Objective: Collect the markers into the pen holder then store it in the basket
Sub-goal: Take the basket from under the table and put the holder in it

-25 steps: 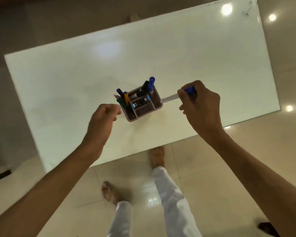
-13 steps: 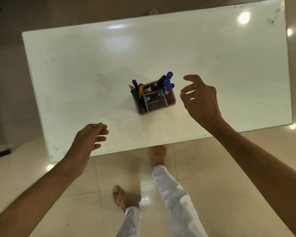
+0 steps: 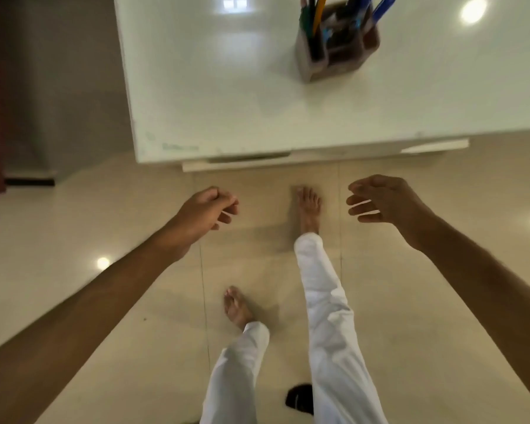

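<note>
Glossy cream floor tiles (image 3: 110,215) fill the view below our white table (image 3: 227,96), where the brown pen holder (image 3: 337,53) stands upright, packed with markers (image 3: 380,9). Our left hand (image 3: 202,212) hangs loosely curled and our right hand (image 3: 383,200) spread, both empty, above our bare feet (image 3: 308,206).

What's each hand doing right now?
Left hand: loosely curled, holding nothing.
Right hand: open, fingers relaxed, holding nothing.
</note>
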